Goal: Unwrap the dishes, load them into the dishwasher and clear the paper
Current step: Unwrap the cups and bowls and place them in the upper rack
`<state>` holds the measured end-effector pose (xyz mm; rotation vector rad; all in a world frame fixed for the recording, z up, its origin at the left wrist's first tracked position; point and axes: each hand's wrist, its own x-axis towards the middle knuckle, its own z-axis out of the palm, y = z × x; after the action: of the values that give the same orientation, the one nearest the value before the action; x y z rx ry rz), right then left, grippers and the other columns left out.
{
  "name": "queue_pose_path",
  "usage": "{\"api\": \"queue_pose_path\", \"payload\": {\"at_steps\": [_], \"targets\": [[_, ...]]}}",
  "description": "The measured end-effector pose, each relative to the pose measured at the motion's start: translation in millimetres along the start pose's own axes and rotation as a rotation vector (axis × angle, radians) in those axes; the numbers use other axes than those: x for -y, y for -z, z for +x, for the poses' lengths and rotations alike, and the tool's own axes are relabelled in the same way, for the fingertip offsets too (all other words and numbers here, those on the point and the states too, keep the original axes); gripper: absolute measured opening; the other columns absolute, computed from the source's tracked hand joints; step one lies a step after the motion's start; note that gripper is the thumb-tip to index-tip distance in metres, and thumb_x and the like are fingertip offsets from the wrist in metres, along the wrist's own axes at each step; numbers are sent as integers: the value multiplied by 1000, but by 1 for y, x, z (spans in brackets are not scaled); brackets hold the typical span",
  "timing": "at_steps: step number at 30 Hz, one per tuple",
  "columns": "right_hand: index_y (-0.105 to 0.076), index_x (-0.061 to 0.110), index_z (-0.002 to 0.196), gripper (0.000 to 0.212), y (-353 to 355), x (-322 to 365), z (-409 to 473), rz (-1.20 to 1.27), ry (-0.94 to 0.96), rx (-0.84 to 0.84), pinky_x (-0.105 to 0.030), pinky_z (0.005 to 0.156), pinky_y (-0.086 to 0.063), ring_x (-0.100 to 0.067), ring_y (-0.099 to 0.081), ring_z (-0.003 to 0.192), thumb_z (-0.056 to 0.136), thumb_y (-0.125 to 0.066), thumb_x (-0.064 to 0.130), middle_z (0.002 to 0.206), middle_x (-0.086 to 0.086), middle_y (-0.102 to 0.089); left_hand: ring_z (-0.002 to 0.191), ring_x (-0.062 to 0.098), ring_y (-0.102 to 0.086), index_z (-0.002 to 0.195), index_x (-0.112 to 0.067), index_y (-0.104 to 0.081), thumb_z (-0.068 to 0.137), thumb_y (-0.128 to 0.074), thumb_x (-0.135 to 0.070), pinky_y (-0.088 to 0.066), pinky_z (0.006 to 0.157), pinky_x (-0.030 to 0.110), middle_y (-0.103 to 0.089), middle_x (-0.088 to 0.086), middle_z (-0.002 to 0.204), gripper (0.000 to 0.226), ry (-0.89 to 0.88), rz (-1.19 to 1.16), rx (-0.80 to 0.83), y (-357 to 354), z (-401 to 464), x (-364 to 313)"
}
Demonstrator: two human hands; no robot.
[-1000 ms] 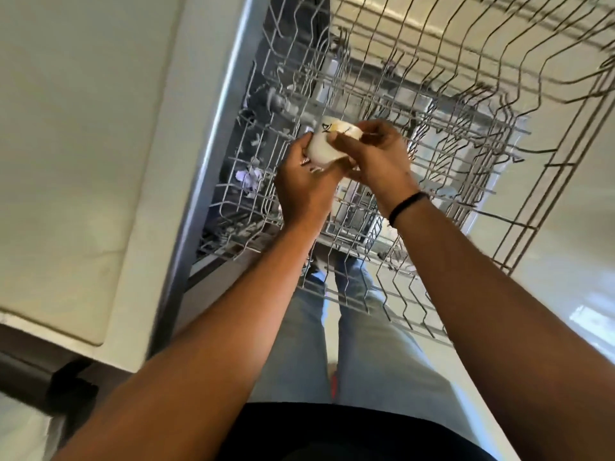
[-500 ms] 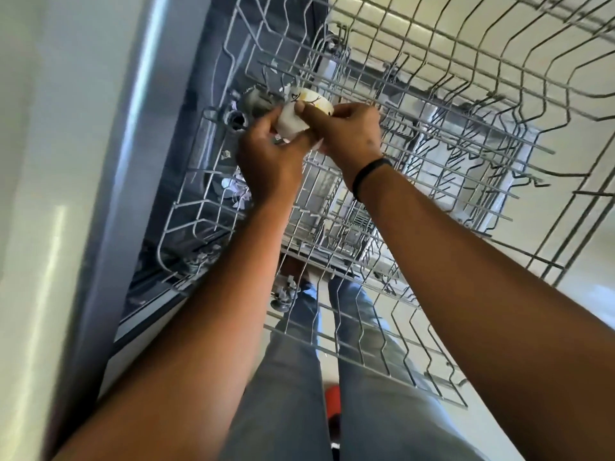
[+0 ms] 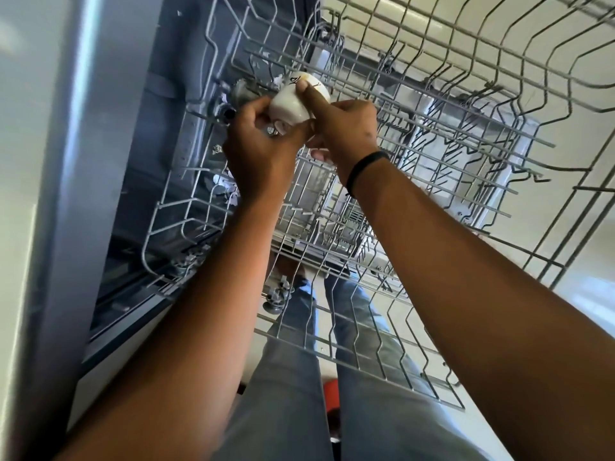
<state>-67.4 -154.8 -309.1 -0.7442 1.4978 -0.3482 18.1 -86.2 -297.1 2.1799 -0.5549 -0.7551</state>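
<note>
Both hands have carried the cup (image 3: 293,103) up toward eleven o'clock over the rack (image 3: 432,134), left hand (image 3: 263,151) and right hand (image 3: 346,128) gripping it, apparently steadying it for placing.

head view | faces down | close over dishwasher rack (image 3: 432,134)

A pale cabinet front (image 3: 23,161) fills the left side, with a soft sheen of light down its grey metal edge (image 3: 90,134). Below lies a light floor (image 3: 579,294), brightly lit at the right, perhaps from a window out of view.
</note>
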Motion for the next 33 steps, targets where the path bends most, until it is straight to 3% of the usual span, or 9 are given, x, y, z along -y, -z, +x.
{"api": "queue_pose_path", "payload": {"at_steps": [3,7,10,16,20,24,28,31,33], "targets": [[-70,3,79,49,0,-1,-5,46,1,-5,-49,63,-63,-33,-75,72,79,-81,51,77,-16,-75,97,0,-69,121,-14,-69,62,-94,-35,-60,77,25,-74,-5,112,67,-17,17,-26,2,-4,-4],[-67,7,70,44,2,-4,-10,49,29,-25,-50,64,-62,-27,-71,63,82,-79,47,69,-11,-71,96,-1,-68,119,-15,-69,58,-95,-38,-61,77,31,-74,-6,111,70,2,5,-60,2,-5,-5],[-69,7,72,43,4,-4,-15,38,29,-36,-54,66,-62,-33,-75,72,82,-79,47,74,-13,-74,96,-2,-68,119,-15,-69,57,-95,-39,-61,78,30,-74,-7,110,71,22,13,-54,3,-7,-8],[-66,-11,89,76,5,-7,-22,-41,110,-111,-65,63,-55,-47,-67,81,68,-74,61,90,-29,-69,98,-3,-64,122,-14,-66,58,-96,-37,-58,75,20,-69,-5,117,75,13,-14,-76,4,-13,-13],[-67,-5,85,68,10,-8,-36,-168,192,-184,-55,64,-59,-40,-68,76,78,-69,62,79,-20,-71,110,13,-64,135,-19,-56,56,-90,-51,-59,86,33,-59,-1,131,92,6,-5,-48,7,-27,-13],[-65,11,110,53,23,-1,-73,-313,199,-236,-35,80,-59,-18,-67,95,90,-62,60,107,-4,-70,125,20,-47,146,-16,-43,58,-81,-57,-48,96,35,-47,5,140,104,-118,100,-21,26,-72,-32],[-64,13,117,51,39,26,-117,-439,335,-238,-21,74,-50,-16,-62,102,94,-55,58,123,-5,-62,129,12,-38,151,-21,-35,65,-89,-40,-36,98,25,-41,4,145,103,-110,75,82,55,-114,-57],[-66,17,108,48,43,60,-150,-448,481,-240,-33,83,-55,-20,-62,104,92,-51,60,115,-2,-65,135,8,-34,152,-28,-32,69,-89,-40,-31,104,28,-39,-3,147,102,-103,39,183,78,-136,-75],[-65,18,99,38,43,86,-172,-427,551,-213,-40,87,-54,-19,-62,98,94,-54,53,106,-2,-67,135,7,-35,151,-28,-34,68,-88,-45,-30,103,20,-40,-8,147,100,-114,9,201,95,-144,-90]]}}
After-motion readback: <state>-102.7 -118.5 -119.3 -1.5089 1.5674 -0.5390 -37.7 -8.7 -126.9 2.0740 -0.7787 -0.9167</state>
